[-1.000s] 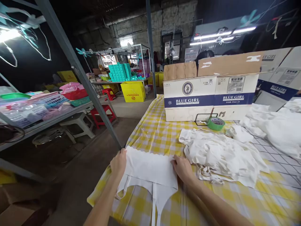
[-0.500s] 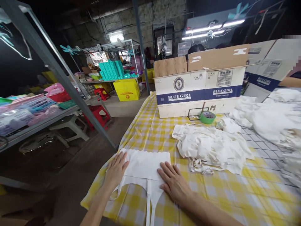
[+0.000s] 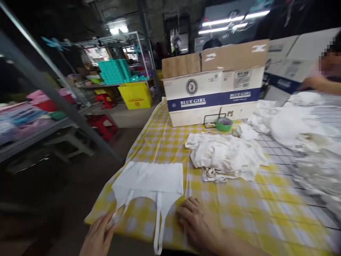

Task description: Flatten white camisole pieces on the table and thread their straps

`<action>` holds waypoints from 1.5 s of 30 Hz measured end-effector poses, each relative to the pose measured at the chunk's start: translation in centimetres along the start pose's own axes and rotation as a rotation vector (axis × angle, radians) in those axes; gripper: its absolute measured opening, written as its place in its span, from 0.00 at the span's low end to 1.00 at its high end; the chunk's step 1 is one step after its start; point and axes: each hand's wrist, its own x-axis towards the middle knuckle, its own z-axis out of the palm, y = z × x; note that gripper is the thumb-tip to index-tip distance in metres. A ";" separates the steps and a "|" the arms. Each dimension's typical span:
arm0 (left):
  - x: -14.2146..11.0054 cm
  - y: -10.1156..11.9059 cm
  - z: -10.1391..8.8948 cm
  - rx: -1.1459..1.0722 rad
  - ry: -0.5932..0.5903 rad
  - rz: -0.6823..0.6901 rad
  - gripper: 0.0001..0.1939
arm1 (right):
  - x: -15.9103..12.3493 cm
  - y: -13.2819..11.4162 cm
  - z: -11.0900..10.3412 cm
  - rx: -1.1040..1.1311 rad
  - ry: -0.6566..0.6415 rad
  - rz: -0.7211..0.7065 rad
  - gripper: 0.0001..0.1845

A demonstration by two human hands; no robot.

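Observation:
A white camisole (image 3: 156, 177) lies flat on the yellow-checked tablecloth (image 3: 149, 147), its straps toward me. At its lower left, my left hand (image 3: 98, 233) has thumb and fingers closed around the end of the left strap. The other strap (image 3: 159, 227) hangs toward the table's front edge. My right hand (image 3: 194, 218) rests on the cloth just right of the camisole, fingers loosely bent and apart, with nothing visible in them. Beyond it lies a crumpled heap of white garments (image 3: 226, 156). Both hands are slightly blurred.
A cardboard box (image 3: 213, 103) stands at the back of the table, with a roll of green tape (image 3: 223, 124) before it. More white garments (image 3: 290, 121) cover the right side. A grey metal post (image 3: 66, 96) rises at left. Another person's arm (image 3: 323, 84) shows far right.
Both hands have come off the camisole's body. My left hand has moved down to the left strap; my right hand has slid onto the cloth and its fingers have bent. The view has shifted.

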 end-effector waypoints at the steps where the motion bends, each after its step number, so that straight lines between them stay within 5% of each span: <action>1: -0.4 0.4 -0.8 0.025 -0.032 -0.024 0.18 | 0.0 -0.9 0.4 0.021 -0.005 -0.003 0.07; 5: -1.1 2.1 -3.0 0.088 -0.104 -0.092 0.12 | -0.3 -3.6 3.9 0.039 -0.008 -0.129 0.06; 9: -1.2 2.9 -3.7 -0.013 0.015 -0.263 0.17 | -0.7 -4.7 8.4 -0.074 0.034 -0.181 0.20; 12: -1.2 2.9 -3.6 -0.076 -0.023 -0.302 0.23 | -1.1 -5.2 9.9 -0.108 0.074 -0.135 0.13; 18: -1.8 3.3 -4.1 -0.157 -0.096 -0.176 0.12 | -0.6 -6.5 7.0 0.043 0.043 -0.096 0.02; 27: -4.0 2.0 -5.0 -0.209 -0.224 -0.193 0.17 | 6.8 -4.8 4.1 0.001 0.111 -0.060 0.23; 31: -4.6 1.6 -4.7 -0.132 -0.061 -0.233 0.17 | 5.9 -2.2 3.1 0.029 0.156 0.005 0.21; 35: -4.2 5.2 -2.6 -0.070 0.180 -0.082 0.25 | 4.8 2.3 0.0 -0.067 0.343 0.101 0.18; 40: -1.9 11.5 1.9 -0.114 0.119 0.356 0.33 | 4.1 10.3 -8.4 -0.333 0.599 0.324 0.18; 45: 4.3 17.9 4.3 -0.194 0.085 0.486 0.33 | 2.9 16.5 -16.8 -0.385 0.624 0.488 0.18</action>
